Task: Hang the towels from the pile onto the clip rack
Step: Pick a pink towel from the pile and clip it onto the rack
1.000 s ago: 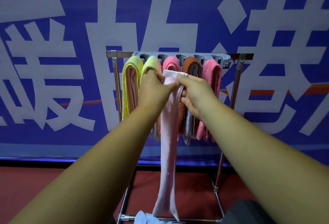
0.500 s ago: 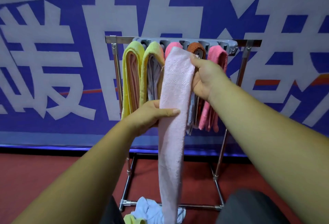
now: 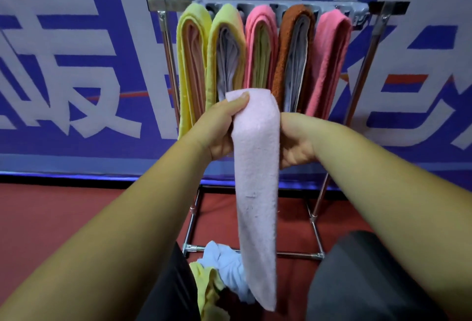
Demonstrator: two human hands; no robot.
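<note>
Head: left hand (image 3: 222,126), right hand (image 3: 293,142) hold pink towel (image 3: 255,180)

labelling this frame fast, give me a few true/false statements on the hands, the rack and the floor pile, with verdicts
1. The left hand and right hand both hold the pale pink towel. True.
2. A brown towel hangs on the rack. True.
3. The pale pink towel is clipped to the rack. False: it is held in front of the hung towels.
4. No towels remain on the floor. False: the pile lies at the rack's foot.
</note>
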